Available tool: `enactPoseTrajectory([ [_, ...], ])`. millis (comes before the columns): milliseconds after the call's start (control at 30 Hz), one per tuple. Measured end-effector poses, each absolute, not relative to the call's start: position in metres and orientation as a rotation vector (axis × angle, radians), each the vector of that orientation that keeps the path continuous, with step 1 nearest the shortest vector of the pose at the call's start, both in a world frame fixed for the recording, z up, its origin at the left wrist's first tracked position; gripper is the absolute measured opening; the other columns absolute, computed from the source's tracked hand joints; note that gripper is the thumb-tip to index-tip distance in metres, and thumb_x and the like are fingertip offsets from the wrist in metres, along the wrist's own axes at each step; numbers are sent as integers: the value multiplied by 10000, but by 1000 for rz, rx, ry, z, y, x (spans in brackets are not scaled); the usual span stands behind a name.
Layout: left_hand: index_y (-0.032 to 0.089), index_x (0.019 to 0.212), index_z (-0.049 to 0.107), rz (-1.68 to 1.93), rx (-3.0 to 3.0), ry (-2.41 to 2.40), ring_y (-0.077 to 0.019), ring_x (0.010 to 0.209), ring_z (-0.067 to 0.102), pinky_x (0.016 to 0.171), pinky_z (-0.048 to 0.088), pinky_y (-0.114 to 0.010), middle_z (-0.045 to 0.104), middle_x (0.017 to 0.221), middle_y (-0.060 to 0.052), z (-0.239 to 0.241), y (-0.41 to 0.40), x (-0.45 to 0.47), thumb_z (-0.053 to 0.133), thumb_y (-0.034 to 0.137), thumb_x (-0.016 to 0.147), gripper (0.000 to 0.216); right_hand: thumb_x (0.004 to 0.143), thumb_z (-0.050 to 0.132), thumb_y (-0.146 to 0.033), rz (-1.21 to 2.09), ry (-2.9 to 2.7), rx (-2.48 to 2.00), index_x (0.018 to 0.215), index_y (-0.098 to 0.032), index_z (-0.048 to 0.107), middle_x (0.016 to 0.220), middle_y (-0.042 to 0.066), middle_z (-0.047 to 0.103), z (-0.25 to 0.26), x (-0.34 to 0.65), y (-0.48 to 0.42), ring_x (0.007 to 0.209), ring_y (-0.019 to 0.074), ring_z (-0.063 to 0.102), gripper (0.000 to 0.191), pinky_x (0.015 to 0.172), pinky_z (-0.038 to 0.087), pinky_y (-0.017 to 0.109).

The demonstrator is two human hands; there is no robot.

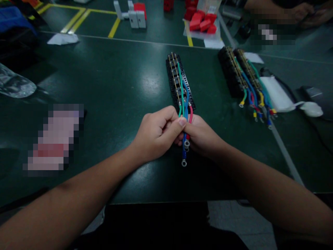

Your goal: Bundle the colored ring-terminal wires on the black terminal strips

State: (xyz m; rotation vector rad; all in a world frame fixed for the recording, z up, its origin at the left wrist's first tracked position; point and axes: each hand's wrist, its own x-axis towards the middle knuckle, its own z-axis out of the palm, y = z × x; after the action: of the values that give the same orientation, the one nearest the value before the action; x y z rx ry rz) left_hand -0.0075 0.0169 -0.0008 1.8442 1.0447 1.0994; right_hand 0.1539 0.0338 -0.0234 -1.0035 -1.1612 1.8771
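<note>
A long black socket strip body [179, 81] with brass rails lies on the green table in front of me, its far end pointing away. Green, blue and red wires [187, 93] run along it and out of its near end. My left hand [161, 132] is closed around these wires, thumb on top. Pressed against it from the right, my right hand [201, 133] is closed on the same bundle. Below the hands hang ring terminals [184, 162] with blue and red sleeves. The fingers hide part of the wires.
To the right lie two similar wired strips [235, 71], near a white cable and plug [310, 108]. Red plastic parts [200, 22] and grey blocks [137, 19] stand at the back. A pixelated flat object [54, 139] lies left. Another person's hands [309, 14] are far right.
</note>
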Motion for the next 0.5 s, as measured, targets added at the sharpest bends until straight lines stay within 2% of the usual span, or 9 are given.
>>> enactPoseTrajectory([
  [133, 198, 705, 545, 1151, 2040, 961, -82, 477, 499, 498, 363, -245, 605, 559, 40, -2, 16, -12, 589, 325, 981, 308, 838, 764, -355, 1896, -1129, -978, 652, -162, 591, 569, 1, 586, -19, 155, 34, 530, 108, 545, 319, 508, 441, 223],
  [267, 203, 675, 526, 1172, 1961, 948, -85, 513, 496, 514, 369, -242, 601, 584, 32, -3, 15, -11, 561, 341, 1001, 355, 803, 796, -331, 1934, -1051, -971, 647, -163, 585, 540, -19, 556, -19, 155, 35, 493, 101, 542, 311, 479, 436, 211],
  [367, 212, 722, 535, 1166, 1796, 1005, -89, 482, 467, 477, 352, -240, 598, 571, 42, -4, 16, -9, 598, 334, 959, 274, 802, 802, -321, 1949, -954, -973, 646, -163, 579, 512, -35, 531, -20, 155, 37, 448, 87, 522, 315, 445, 424, 196],
  [500, 213, 670, 508, 1054, 1777, 1140, -88, 461, 391, 446, 281, -239, 483, 505, 60, -6, 18, -9, 620, 374, 893, 297, 830, 780, -336, 1934, -872, -1013, 602, -168, 553, 474, -43, 490, -18, 154, 42, 418, 76, 486, 363, 431, 419, 188],
])
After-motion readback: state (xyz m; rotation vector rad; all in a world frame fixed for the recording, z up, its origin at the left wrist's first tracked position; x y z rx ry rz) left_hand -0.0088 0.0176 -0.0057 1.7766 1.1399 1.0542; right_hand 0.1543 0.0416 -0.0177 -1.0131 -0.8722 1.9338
